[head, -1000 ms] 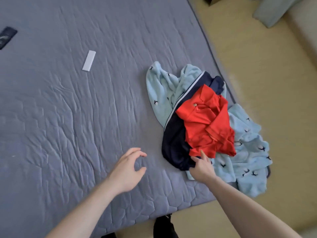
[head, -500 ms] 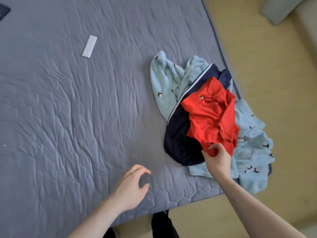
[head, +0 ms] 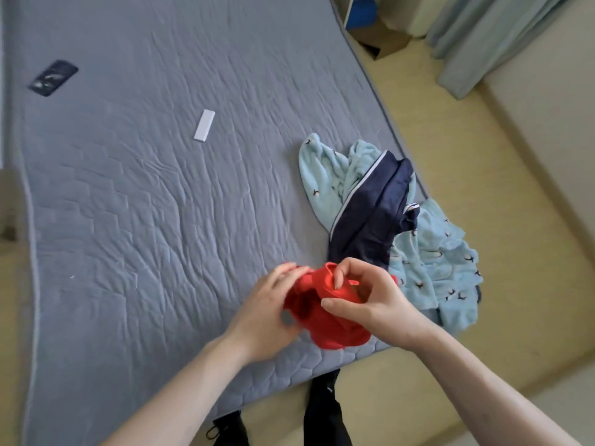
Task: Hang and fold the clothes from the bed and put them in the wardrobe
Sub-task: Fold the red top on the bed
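Note:
A bunched red garment (head: 335, 326) is held over the near edge of the bed between both hands. My left hand (head: 267, 317) grips its left side, and my right hand (head: 370, 297) pinches its top edge with the fingers curled in. Behind them on the grey-blue quilted mattress (head: 145, 220) lies a navy garment with a white stripe (head: 370, 217). It rests on a crumpled light blue patterned garment (head: 434, 262) that hangs over the bed's right edge.
A small white flat rectangular object (head: 204, 125) lies mid-bed and a dark phone (head: 53, 78) lies at the far left. To the right is beige floor, with a cardboard box (head: 383, 40) and a pale blue curtain (head: 483, 37) at the top right. My dark-trousered legs (head: 325, 410) stand at the bed's edge.
My right hand has pulled the red garment off the pile toward the near edge. My left hand moved right and took hold of it. The navy garment is now uncovered.

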A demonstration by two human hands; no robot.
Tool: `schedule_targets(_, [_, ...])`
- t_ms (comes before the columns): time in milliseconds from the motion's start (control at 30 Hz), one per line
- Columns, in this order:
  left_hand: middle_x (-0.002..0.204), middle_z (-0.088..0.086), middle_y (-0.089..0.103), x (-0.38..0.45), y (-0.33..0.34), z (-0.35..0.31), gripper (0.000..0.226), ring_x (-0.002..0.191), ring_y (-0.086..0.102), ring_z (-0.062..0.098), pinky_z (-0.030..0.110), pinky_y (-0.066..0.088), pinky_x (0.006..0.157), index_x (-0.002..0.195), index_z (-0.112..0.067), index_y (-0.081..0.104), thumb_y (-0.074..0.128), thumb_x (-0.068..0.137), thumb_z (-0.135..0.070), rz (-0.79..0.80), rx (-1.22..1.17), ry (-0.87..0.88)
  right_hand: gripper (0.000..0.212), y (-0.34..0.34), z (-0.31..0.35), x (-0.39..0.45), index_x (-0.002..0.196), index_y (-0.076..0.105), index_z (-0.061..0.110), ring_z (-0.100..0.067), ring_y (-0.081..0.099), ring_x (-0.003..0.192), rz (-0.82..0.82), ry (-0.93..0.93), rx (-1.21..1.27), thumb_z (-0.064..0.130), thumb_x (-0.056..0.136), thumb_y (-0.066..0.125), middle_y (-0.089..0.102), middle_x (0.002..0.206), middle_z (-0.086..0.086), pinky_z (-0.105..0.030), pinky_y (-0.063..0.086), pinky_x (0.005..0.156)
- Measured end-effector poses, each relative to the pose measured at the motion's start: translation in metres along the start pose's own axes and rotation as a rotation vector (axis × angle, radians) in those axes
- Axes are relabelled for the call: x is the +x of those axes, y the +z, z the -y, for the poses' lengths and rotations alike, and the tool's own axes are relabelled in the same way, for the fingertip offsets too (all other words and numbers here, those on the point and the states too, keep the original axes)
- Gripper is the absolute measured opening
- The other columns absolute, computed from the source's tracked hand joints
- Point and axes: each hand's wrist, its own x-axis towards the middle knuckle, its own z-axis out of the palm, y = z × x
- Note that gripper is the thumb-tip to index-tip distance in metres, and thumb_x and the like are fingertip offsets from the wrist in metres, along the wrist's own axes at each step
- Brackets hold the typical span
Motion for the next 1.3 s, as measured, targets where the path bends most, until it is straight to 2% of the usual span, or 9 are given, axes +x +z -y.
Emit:
schedule_targets(167, [0.091,-0.006,0.069,-0.066,-0.035,0.044,0.005,0.098,0.064,0.021,0.046,0.044,0.1,0.088,-0.023,0.06,0.06,0.088,-0.019,0.01,0.123,-0.052,0.03,0.063,0.014,-0.003,0.09,0.061,0.023,-0.005,0.058,0.066,0.073,0.025,-0.009,0.008,0.082,0.086,0.066,0.08,0.011,-0.018,0.047,0.058])
schedule_targets(267, [0.084,-0.009,0.07,-0.11,-0.068,0.089,0.015,0.095,0.066,0.021,0.045,0.035,0.111,0.09,-0.028,0.058,0.064,0.08,-0.017,-0.086,0.238,-0.283,0.04,0.08,0.009,-0.008,0.106,0.062,0.025,-0.014,0.07,0.076,-0.07,0.072,-0.114,0.008,0.081,0.087,0.074,0.093,0.003,-0.027,0.055,0.065])
schedule_targets(467, [0.081,-0.011,0.06,-0.167,-0.122,0.145,0.021,0.083,0.064,0.022,0.042,0.05,0.073,0.081,-0.027,0.056,0.065,0.092,-0.011,-0.178,0.178,-0.35,0.019,0.106,-0.02,0.006,0.104,0.075,0.036,0.002,0.071,0.083,-0.286,0.124,-0.492,0.028,0.088,0.081,0.076,0.088,0.021,-0.013,0.051,0.069])
schedule_targets(600, [0.062,-0.005,0.058,-0.174,-0.14,0.159,0.027,0.061,0.056,0.015,0.04,0.045,0.06,0.075,-0.019,0.053,0.054,0.093,-0.038,-0.281,0.091,-0.379,0.011,0.115,-0.041,0.024,0.087,0.075,0.039,0.005,0.069,0.08,-0.355,0.147,-0.49,0.033,0.095,0.073,0.075,0.083,0.024,-0.014,0.049,0.064])
schedule_targets(733, [0.056,-0.005,0.056,-0.171,-0.168,0.166,0.054,0.055,0.053,0.01,0.034,0.042,0.056,0.066,-0.021,0.057,0.074,0.07,-0.073,-0.262,0.191,-0.416,0.017,0.108,-0.047,0.05,0.083,0.073,0.024,-0.008,0.064,0.067,-0.407,0.104,-0.498,0.028,0.099,0.068,0.073,0.074,0.001,-0.033,0.053,0.063])
schedule_targets(900, [0.077,-0.008,0.055,-0.147,-0.232,0.149,0.032,0.076,0.061,0.021,0.035,0.043,0.068,0.075,-0.022,0.075,0.089,0.071,-0.051,-0.123,0.391,-0.32,0.018,0.101,0.007,0.103,0.083,0.067,0.015,-0.015,0.065,0.059,-0.475,-0.079,-0.451,0.024,0.098,0.066,0.068,0.075,-0.015,-0.04,0.058,0.055])
schedule_targets(1033, [0.074,-0.008,0.057,-0.124,-0.295,0.113,0.022,0.074,0.056,0.021,0.032,0.039,0.062,0.08,-0.02,0.067,0.077,0.089,-0.037,-0.467,0.51,-0.268,0.021,0.094,0.076,0.142,0.084,0.062,0.017,-0.024,0.062,0.072,-0.566,-0.283,-0.462,0.03,0.1,0.059,0.065,0.077,-0.006,-0.041,0.052,0.067])
schedule_targets(1133, [0.069,-0.012,0.057,-0.114,-0.334,0.079,0.019,0.067,0.052,0.016,0.029,0.036,0.054,0.088,-0.025,0.064,0.071,0.094,-0.042,-0.728,0.529,-0.205,0.023,0.09,0.122,0.149,0.078,0.053,0.031,-0.004,0.05,0.063,-0.629,-0.442,-0.468,0.033,0.1,0.053,0.057,0.068,0.015,-0.026,0.041,0.059])
schedule_targets(1300, [0.083,-0.016,0.064,-0.124,-0.354,0.041,0.024,0.073,0.058,0.006,0.023,0.041,0.06,0.095,-0.034,0.071,0.07,0.085,-0.056,-0.681,0.576,0.071,0.024,0.084,0.143,0.135,0.078,0.052,0.032,-0.001,0.043,0.063,-0.668,-0.597,-0.413,0.022,0.1,0.054,0.053,0.069,0.011,-0.017,0.035,0.058])
